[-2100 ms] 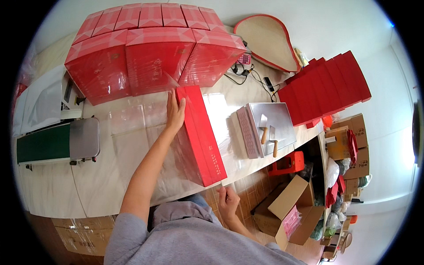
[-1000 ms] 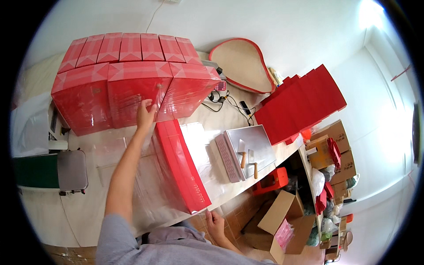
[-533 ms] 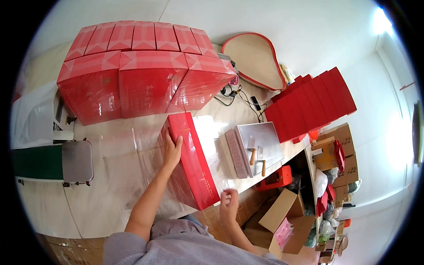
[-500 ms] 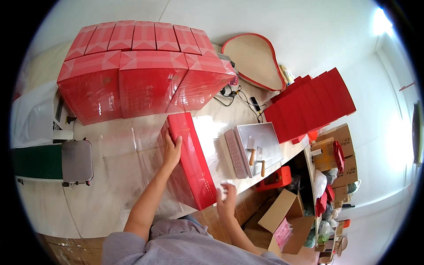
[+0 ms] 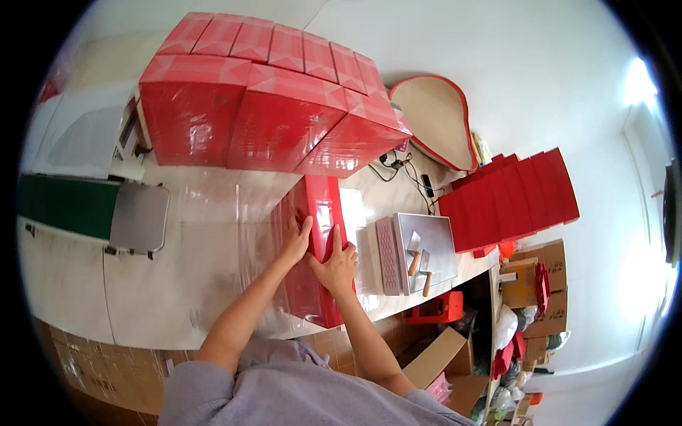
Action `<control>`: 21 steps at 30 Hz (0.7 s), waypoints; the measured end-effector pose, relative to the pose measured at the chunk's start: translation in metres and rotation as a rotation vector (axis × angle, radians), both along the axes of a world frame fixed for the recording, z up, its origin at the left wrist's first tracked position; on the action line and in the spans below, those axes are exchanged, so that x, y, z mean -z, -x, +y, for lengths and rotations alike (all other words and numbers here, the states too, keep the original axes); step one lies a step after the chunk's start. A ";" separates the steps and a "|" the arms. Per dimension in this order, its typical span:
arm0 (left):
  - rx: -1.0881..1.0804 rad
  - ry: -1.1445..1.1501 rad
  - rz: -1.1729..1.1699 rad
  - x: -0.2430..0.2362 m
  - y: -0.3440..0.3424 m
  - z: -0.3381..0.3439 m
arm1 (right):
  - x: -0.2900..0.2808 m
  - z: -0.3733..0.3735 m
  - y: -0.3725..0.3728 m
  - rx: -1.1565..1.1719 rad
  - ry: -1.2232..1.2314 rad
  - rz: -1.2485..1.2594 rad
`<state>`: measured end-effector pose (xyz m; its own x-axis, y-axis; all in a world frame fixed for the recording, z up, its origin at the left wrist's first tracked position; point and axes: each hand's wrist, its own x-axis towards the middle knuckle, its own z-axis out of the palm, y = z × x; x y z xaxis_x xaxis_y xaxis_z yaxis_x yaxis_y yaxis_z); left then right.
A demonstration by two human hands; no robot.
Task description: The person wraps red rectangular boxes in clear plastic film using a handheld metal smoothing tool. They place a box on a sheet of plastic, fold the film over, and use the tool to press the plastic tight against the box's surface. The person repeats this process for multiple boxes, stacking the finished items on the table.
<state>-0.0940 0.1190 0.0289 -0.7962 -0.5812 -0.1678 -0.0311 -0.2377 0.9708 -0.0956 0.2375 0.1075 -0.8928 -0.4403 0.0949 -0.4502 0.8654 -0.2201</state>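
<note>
A tall red box (image 5: 327, 206) partly covered in clear film stands on the table before me. Loose clear film (image 5: 252, 266) spreads from its left side across the tabletop. My left hand (image 5: 297, 240) grips the box's left upper edge, fingers against the film and thumb on top. Across the top lies my right hand (image 5: 337, 266), its thumb toward the left edge and its fingers toward the right side. Both hands hold the box steady, close together. Whether film is pinched under the right fingers is hidden.
Several wrapped red boxes (image 5: 284, 124) are stacked at the back. Right of my box sits a metal-topped sealing plate (image 5: 433, 238) with two wooden-handled scrapers (image 5: 424, 273). More red boxes (image 5: 511, 199) stand beyond. A green-belted machine (image 5: 71, 209) is at left; an open carton (image 5: 437, 358) is below right.
My right hand has moved from beside the box's near end up onto its top, beside the left hand. The small whitish scrap at its fingers no longer shows. The view has shifted.
</note>
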 end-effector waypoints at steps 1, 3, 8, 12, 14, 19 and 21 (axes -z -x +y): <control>-0.001 -0.008 -0.024 0.018 -0.007 0.003 | 0.008 0.003 0.003 -0.051 0.040 0.058; -0.042 0.029 -0.110 0.041 -0.028 0.013 | 0.010 0.009 0.008 -0.068 0.085 0.052; -0.136 0.101 -0.492 0.141 -0.097 0.030 | -0.004 0.043 0.028 -0.123 0.216 0.029; -0.322 -0.135 -0.232 0.220 -0.148 0.029 | -0.067 0.067 0.052 -0.121 0.321 -0.126; -0.339 -0.303 -0.139 0.230 -0.153 0.036 | -0.106 0.071 0.058 -0.082 0.364 -0.178; -0.030 -0.502 -0.228 0.194 -0.163 0.034 | -0.191 0.083 0.060 -0.111 0.526 -0.332; 0.055 -0.494 -0.218 0.197 -0.163 0.041 | -0.220 0.085 0.053 -0.070 0.571 -0.368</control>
